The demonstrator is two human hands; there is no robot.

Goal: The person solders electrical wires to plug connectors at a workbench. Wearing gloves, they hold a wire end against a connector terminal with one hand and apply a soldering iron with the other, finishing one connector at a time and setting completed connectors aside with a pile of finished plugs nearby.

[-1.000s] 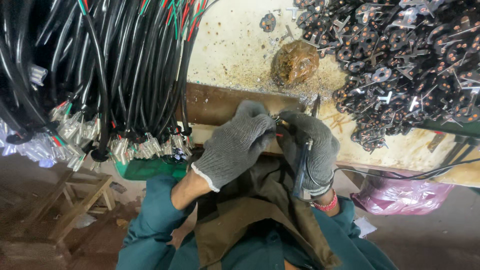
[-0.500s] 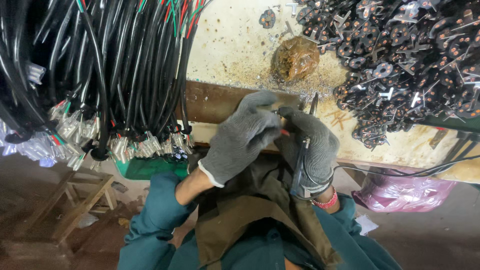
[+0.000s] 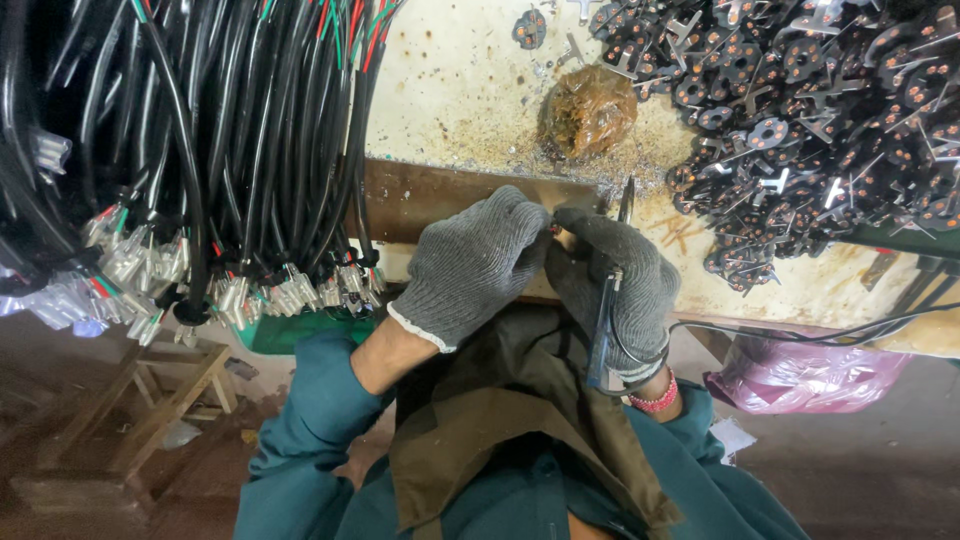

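A small part, mostly hidden and too small to identify, sits pinched between the fingertips of both gloved hands just above the near edge of the tabletop (image 3: 470, 90). The left hand (image 3: 475, 265) is curled, its fingers closed toward the meeting point with the right hand (image 3: 610, 275). The right hand is clenched around a slim dark-handled tool (image 3: 604, 330), whose metal tip rises past the fingers; a thin black cord loops from the handle around the wrist, beside a red beaded bracelet (image 3: 655, 398).

The hands work over a rusty brown metal plate (image 3: 420, 195) lying along the tabletop's front edge, leaving only a narrow strip of open room between them and the clutter. Just beyond the plate lies a brownish lump wrapped in clear film (image 3: 588, 110), ringed by metal filings. To the right, a large heap of black disc-shaped parts with metal tabs (image 3: 820, 110) crowds close to the right hand. To the left, a thick bundle of black cables (image 3: 180, 130) with metal terminals hangs over the edge, near the left hand. Below the tabletop on the left stands a wooden stool (image 3: 150, 400); on the right hangs a pink plastic bag (image 3: 810, 375).
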